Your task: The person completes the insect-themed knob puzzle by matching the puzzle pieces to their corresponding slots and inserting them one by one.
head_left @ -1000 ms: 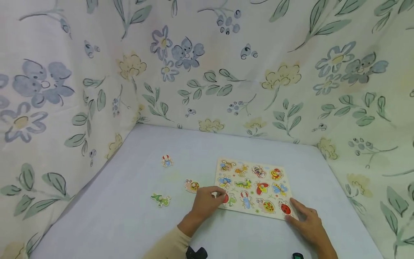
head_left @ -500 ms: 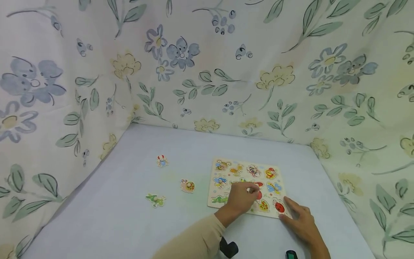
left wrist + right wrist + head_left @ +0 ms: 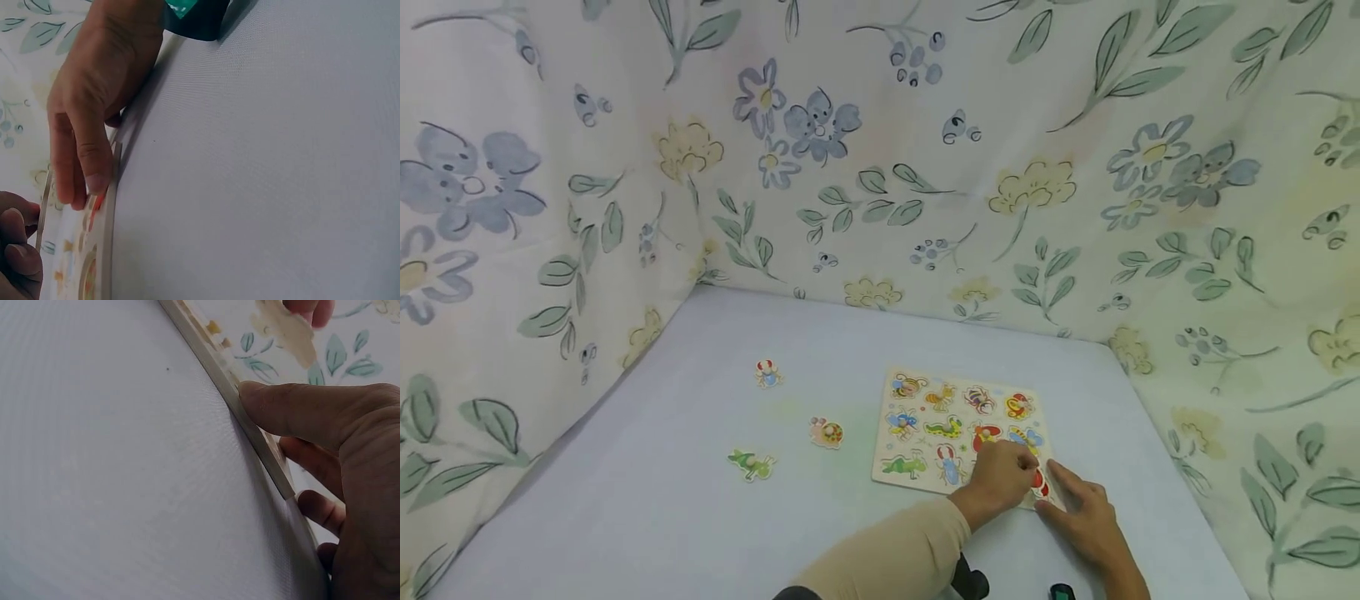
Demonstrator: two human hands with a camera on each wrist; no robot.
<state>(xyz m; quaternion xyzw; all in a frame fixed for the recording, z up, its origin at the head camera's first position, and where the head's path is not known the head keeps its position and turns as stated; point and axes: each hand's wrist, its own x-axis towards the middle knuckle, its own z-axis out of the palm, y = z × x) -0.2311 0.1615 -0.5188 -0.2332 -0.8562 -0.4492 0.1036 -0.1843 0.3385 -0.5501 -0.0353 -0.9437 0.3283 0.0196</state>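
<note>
My left hand (image 3: 1000, 477) pinches a red ladybug puzzle piece (image 3: 1037, 478), held close over the bottom right corner of the puzzle board (image 3: 889, 445). In the right wrist view the piece (image 3: 289, 334) shows its tan wooden back, apart from the board. A printed red ladybug lies beneath it, partly covered. With thumb at the front edge and fingers at the right side, my right hand (image 3: 1086, 512) grips that same corner. The board lies flat and carries colourful insects in rows; the left hand covers some of the bottom row.
Loose on the white table to the left are a blue beetle piece (image 3: 767, 374), a snail piece (image 3: 827, 432) and a green grasshopper piece (image 3: 752, 464). A floral curtain (image 3: 865, 200) rises along the table's back and sides. A black device (image 3: 1062, 592) is near the right wrist.
My left hand has carried the ladybug piece rightward across the board, from its bottom left corner to the bottom right. The right hand stays at its corner, and the loose pieces lie as before.
</note>
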